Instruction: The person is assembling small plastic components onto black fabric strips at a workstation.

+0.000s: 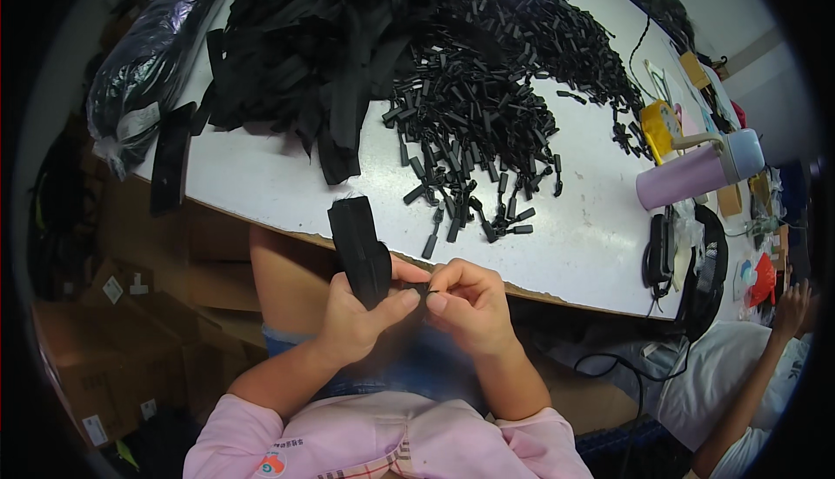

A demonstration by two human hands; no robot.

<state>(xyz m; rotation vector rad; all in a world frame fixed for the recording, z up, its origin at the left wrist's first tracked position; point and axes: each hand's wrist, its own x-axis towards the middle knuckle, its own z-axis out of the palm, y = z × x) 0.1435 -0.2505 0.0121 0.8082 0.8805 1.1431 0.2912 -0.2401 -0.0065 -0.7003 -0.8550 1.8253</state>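
Over my lap, just in front of the table edge, both hands are closed and meet at the fingertips. My left hand (364, 316) grips a black fabric strip (358, 249), which stands up past the thumb with a frayed upper end. My right hand (474, 305) pinches a tiny dark piece against the left fingertips; the fingers mostly hide it. Beyond the hands, a heap of black zipper pulls (487, 118) spreads over the white table, with some loose ones near the front edge. A pile of similar black strips (304, 53) lies to its left.
The white table (261, 175) has a worn front edge. A plastic-wrapped black bundle (152, 62) and a dark flat phone-like slab (171, 159) lie at left. At right are a pink bottle (683, 179), a yellow tape measure (661, 127) and another person's hand (791, 307). Cardboard boxes (122, 349) stand lower left.
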